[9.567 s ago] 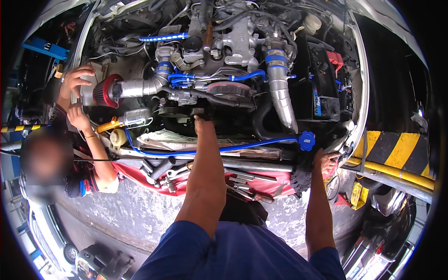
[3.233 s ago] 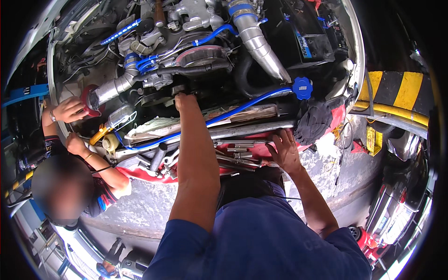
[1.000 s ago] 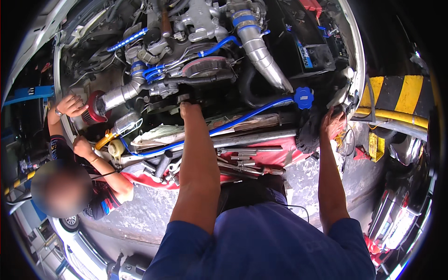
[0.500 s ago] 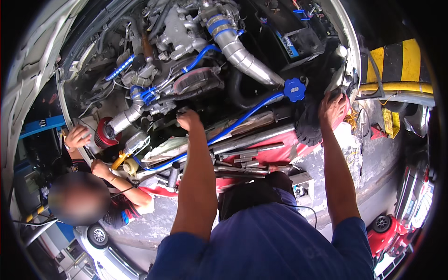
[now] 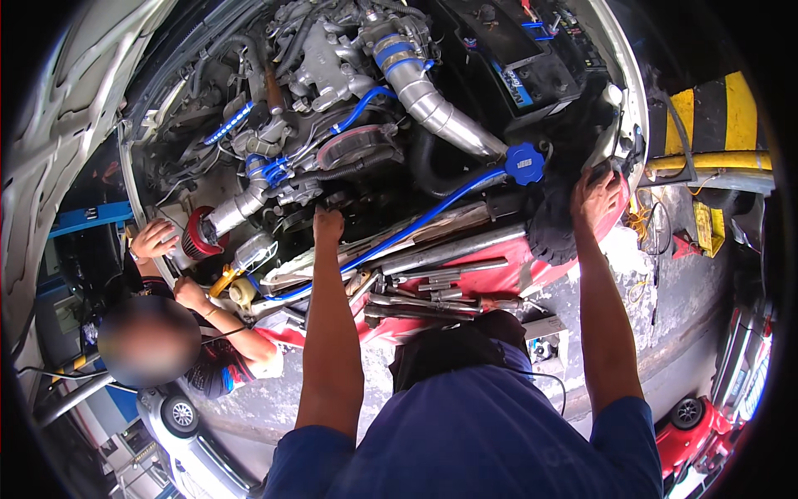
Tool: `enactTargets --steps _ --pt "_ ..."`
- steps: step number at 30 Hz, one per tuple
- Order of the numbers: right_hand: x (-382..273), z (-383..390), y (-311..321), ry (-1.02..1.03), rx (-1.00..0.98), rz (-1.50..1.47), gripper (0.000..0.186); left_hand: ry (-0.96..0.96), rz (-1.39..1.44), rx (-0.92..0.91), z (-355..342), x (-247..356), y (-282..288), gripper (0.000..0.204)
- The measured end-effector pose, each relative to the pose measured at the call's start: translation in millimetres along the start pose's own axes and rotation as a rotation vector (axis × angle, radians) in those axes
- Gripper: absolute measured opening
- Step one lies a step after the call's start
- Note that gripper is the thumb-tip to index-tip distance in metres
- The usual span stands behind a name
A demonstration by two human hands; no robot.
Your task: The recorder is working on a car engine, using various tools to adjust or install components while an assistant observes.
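My left hand (image 5: pixel 329 224) reaches down into the open engine bay, behind the front crossmember and below the round pulley (image 5: pixel 359 148). Its fingers are curled together; their tips and anything in them are hidden. My right hand (image 5: pixel 597 195) rests on the front right corner of the car body, fingers stretched out, beside a crumpled black cloth-like item (image 5: pixel 553 220). Between my hands, a blue hose (image 5: pixel 416 226) runs across the bay near a blue cap (image 5: pixel 524 163). A silver intake pipe (image 5: pixel 453 121) leads toward that cap.
Several ratchets and wrenches (image 5: pixel 432 291) lie on the red front cover (image 5: pixel 490 279). At left, a co-worker's hands (image 5: pixel 155 239) are near a red cone air filter (image 5: pixel 202 233). A battery (image 5: pixel 532 79) sits at the far right of the bay. The raised hood (image 5: pixel 62 116) stands at left.
My left hand has shifted slightly left and toward me within the bay, and its forearm is straighter. My right hand stays on the car's corner. The view has tilted a little.
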State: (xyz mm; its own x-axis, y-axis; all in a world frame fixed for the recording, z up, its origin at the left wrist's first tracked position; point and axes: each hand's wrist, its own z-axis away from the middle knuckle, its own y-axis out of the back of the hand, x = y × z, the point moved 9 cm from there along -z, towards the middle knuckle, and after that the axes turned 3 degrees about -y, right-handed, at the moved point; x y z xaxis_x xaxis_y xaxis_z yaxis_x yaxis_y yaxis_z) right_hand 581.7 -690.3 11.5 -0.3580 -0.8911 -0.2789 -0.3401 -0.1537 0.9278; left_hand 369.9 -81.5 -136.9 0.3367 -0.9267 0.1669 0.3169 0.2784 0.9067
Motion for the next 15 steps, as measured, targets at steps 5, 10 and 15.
enactTargets --steps 5,10,15 --pt "-33.5 8.4 -8.5 0.038 -0.035 -0.054 0.062 0.332 0.363 0.254 31.8 -72.9 0.9 0.064" --pt "-15.2 3.6 -0.2 0.045 0.003 0.010 0.062 -0.094 0.655 -0.393 37.9 105.9 49.8 0.041" --pt "-28.1 4.0 -5.7 0.039 0.006 -0.041 0.061 0.004 0.536 0.214 96.2 89.3 142.5 0.035"
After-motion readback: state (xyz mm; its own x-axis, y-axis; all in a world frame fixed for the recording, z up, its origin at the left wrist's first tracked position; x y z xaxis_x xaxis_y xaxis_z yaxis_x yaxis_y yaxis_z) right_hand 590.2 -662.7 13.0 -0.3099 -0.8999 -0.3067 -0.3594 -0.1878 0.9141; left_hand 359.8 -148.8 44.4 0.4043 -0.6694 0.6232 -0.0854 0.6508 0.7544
